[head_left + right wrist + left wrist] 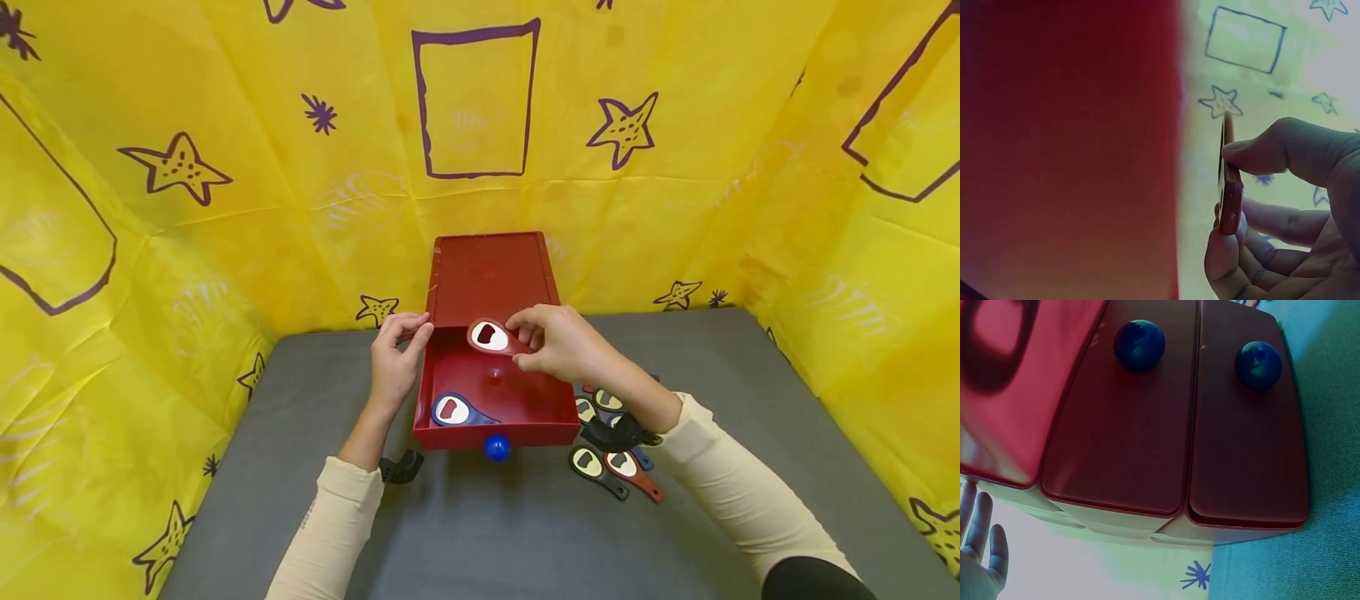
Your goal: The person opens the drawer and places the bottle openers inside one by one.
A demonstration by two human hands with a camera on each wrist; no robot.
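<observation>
My right hand (558, 342) pinches a red bottle opener (491, 336) by its handle, thumb on one side and fingertips on the other, its pale oval end over the back of the open drawer (450, 438). My left hand (393, 358) is released, fingers loosely extended at the drawer's left edge. Inside, a blue bottle opener (456, 410) lies along the front wall, just behind the blue knob (497, 448). The drawer juts from a red chest (491, 279). More bottle openers (587, 462) lie clustered on the grey table (480, 533) to the right, partly hidden by my forearm; patterned yellow cloth (300, 250) hangs behind.
</observation>
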